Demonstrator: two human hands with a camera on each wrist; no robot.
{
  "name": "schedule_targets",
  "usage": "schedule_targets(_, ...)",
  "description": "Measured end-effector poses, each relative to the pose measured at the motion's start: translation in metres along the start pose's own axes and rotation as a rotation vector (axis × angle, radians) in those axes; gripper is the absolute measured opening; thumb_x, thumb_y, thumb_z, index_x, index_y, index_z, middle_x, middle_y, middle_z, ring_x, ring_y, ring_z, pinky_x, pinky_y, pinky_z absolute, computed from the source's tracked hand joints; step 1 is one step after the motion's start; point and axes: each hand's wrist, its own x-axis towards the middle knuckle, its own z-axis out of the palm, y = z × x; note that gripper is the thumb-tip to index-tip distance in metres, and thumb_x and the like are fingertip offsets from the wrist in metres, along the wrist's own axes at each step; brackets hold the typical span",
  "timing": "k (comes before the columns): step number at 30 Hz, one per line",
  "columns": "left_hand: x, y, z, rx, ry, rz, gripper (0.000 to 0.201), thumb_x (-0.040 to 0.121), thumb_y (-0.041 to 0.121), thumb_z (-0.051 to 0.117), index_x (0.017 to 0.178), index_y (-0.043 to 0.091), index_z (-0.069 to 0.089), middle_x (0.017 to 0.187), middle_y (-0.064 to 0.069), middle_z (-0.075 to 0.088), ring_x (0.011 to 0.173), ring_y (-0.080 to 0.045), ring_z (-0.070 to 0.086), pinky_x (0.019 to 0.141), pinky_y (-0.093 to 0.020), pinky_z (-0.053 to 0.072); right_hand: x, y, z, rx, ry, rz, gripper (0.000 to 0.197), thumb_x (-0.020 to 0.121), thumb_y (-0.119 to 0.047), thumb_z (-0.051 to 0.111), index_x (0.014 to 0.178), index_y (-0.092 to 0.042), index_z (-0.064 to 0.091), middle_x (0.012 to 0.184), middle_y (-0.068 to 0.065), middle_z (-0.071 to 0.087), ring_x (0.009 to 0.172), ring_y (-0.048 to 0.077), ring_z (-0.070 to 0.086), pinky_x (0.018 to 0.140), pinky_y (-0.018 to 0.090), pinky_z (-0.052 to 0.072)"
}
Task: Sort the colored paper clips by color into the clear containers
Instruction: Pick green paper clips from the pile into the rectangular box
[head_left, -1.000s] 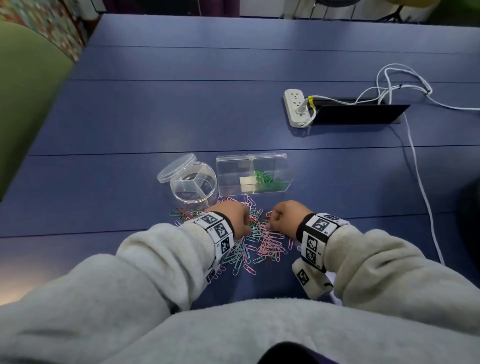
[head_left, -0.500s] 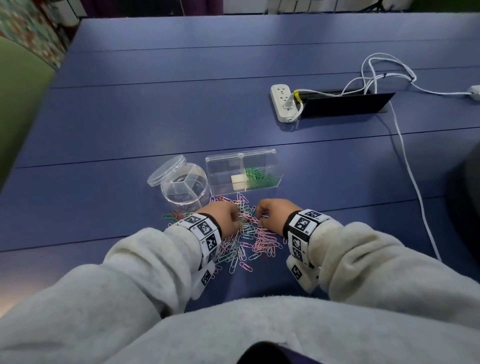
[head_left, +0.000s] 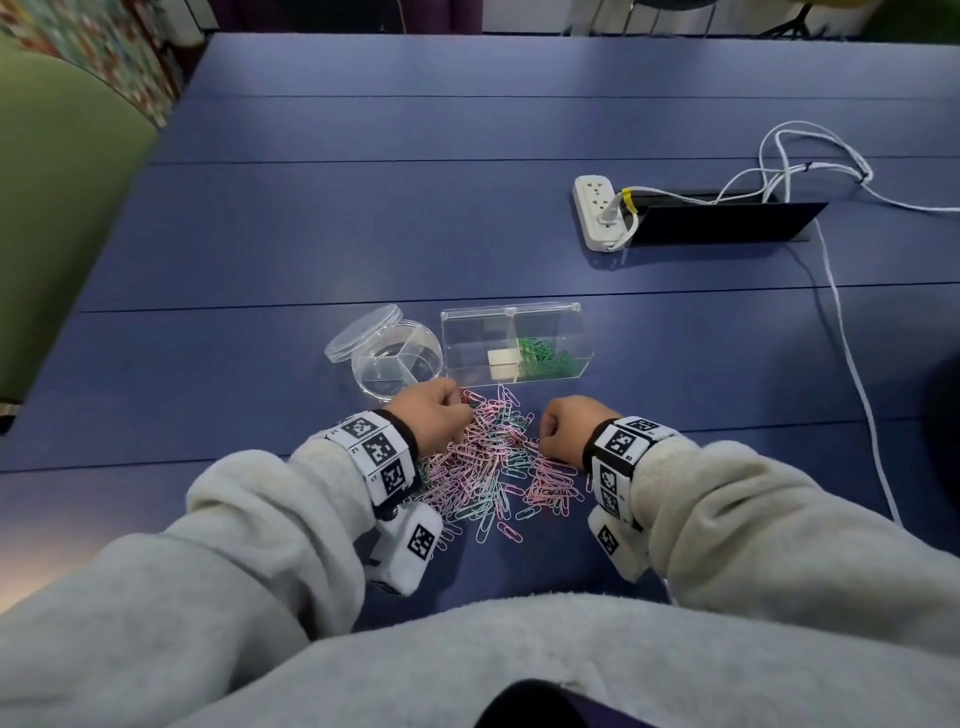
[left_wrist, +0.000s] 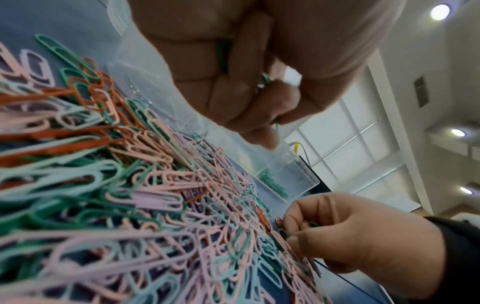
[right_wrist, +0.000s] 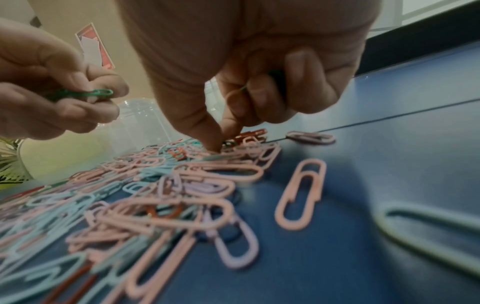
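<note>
On the blue worktop (head_left: 260, 249), just before the rectangular container (head_left: 514, 345), both hands work the clip pile (head_left: 498, 467): the left hand (head_left: 434, 418) in a curled grip pinching green clips (right_wrist: 88, 93), seemingly collecting a batch, the right hand (head_left: 563, 428) pinching down for another.

White power strip (head_left: 600, 213) — cables (head_left: 831, 291) — blue table (head_left: 363, 218)

Blue panelled bench (head_left: 291, 244). Loose heap of plastic-coated wire paper clips (head_left: 498, 467): mostly pale pink, with lilac, light blue, mint, dark green and orange-red. Clear rectangular plastic box (head_left: 514, 345): dark green clips in its right part, a cream block at the middle. Clear round plastic tub (head_left: 397, 366), colourless. Dark green paper clip (right_wrist: 88, 94) in the left hand (right_wrist: 52, 90). White wristbands (head_left: 376, 449) printed with black square code patterns. Light grey fleece sleeves (head_left: 249, 519). White power strip (head_left: 600, 213), white cables, one yellow tag.
</note>
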Motion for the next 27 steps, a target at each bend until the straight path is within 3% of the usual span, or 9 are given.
schedule_targets(2, -0.002, -0.002, -0.003, 0.02, 0.003, 0.004, 0.021, 0.087, 0.015, 0.054, 0.07, 0.018, 0.043, 0.076, -0.007, 0.069, 0.048, -0.008, 0.047, 0.046, -0.02, 0.035, -0.001, 0.003, 0.003, 0.044, -0.003, 0.011, 0.004, 0.087, -0.019, 0.057, 0.083, -0.018, 0.059, 0.093, 0.0, 0.064, 0.084, 0.019, 0.058, 0.072, 0.03, 0.049)
schedule_targets(6, -0.006, -0.005, -0.005, 0.051, 0.01, 0.019, 0.018, 0.086, 0.013, 0.056, 0.073, 0.017, 0.044, 0.065, -0.001, 0.058, 0.055, -0.012, 0.051, 0.052, -0.024, 0.044, -0.005, 0.011, 0.006, 0.165, 0.033, 0.0, 0.011, 0.087, -0.015, 0.052, 0.077, -0.02, 0.052, 0.086, 0.0, 0.061, 0.078, 0.017, 0.055, 0.07, 0.029, 0.049)
schedule_targets(12, -0.005, -0.004, -0.004, -0.129, 0.016, -0.079, 0.018, 0.089, 0.0, 0.032, 0.085, 0.015, 0.04, 0.058, -0.002, 0.044, 0.042, -0.012, 0.038, 0.038, -0.021, 0.028, -0.019, 0.013, 0.002, 0.346, 0.096, 0.024, 0.014, 0.09, -0.014, 0.049, 0.078, -0.019, 0.044, 0.07, -0.002, 0.052, 0.057, 0.012, 0.043, 0.049, 0.024, 0.034)
schedule_targets(14, -0.006, -0.006, -0.007, -0.177, 0.01, -0.101, 0.026, 0.084, -0.007, 0.031, 0.084, 0.015, 0.044, 0.057, -0.002, 0.041, 0.041, -0.013, 0.035, 0.039, -0.02, 0.025, -0.021, 0.011, 0.003, 0.409, 0.07, 0.016, 0.012, 0.089, -0.009, 0.047, 0.084, -0.019, 0.046, 0.068, -0.002, 0.056, 0.054, 0.012, 0.044, 0.048, 0.023, 0.036)
schedule_targets(17, -0.014, -0.012, -0.015, -0.176, -0.049, -0.097, 0.033, 0.083, -0.013, 0.031, 0.078, 0.012, 0.051, 0.046, 0.002, 0.042, 0.037, -0.009, 0.033, 0.033, -0.016, 0.025, -0.023, 0.004, 0.008, 0.58, 0.02, 0.014, 0.026, 0.09, 0.0, 0.036, 0.087, -0.023, 0.049, 0.062, -0.002, 0.053, 0.047, 0.011, 0.041, 0.041, 0.02, 0.032)
schedule_targets(20, -0.024, -0.027, -0.022, -0.152, -0.049, -0.084, 0.026, 0.086, -0.005, 0.042, 0.069, 0.012, 0.053, 0.047, 0.005, 0.047, 0.039, -0.007, 0.034, 0.037, -0.016, 0.029, -0.029, -0.004, 0.011, 0.7, -0.039, 0.01, 0.033, 0.088, 0.004, 0.031, 0.078, -0.017, 0.054, 0.057, -0.002, 0.046, 0.042, 0.01, 0.036, 0.036, 0.018, 0.026)
schedule_targets(22, -0.029, -0.042, -0.028, -0.035, 0.012, -0.051, 0.02, 0.087, 0.009, 0.054, 0.068, 0.016, 0.053, 0.06, 0.004, 0.051, 0.049, -0.01, 0.04, 0.048, -0.02, 0.035, -0.032, -0.01, 0.013, 0.69, -0.068, -0.001, 0.027, 0.092, -0.004, 0.036, 0.072, -0.016, 0.051, 0.059, -0.001, 0.044, 0.043, 0.01, 0.036, 0.04, 0.02, 0.028)
schedule_targets(24, -0.032, -0.054, -0.032, 0.108, 0.043, -0.026, 0.017, 0.085, 0.015, 0.06, 0.07, 0.02, 0.054, 0.064, 0.008, 0.054, 0.056, -0.009, 0.046, 0.053, -0.02, 0.04, -0.032, -0.016, 0.015, 0.506, -0.058, -0.044, 0.027, 0.096, -0.021, 0.045, 0.069, -0.017, 0.045, 0.063, -0.002, 0.044, 0.051, 0.01, 0.039, 0.049, 0.022, 0.033)
schedule_targets(27, -0.039, -0.06, -0.035, 0.3, 0.027, 0.007, 0.015, 0.083, 0.018, 0.064, 0.074, 0.025, 0.055, 0.061, 0.011, 0.047, 0.055, -0.006, 0.043, 0.051, -0.017, 0.035, -0.031, -0.024, 0.021, 0.25, 0.001, -0.144, 0.029, 0.092, -0.038, 0.056, 0.071, -0.02, 0.046, 0.066, -0.007, 0.047, 0.059, 0.008, 0.043, 0.058, 0.023, 0.041)
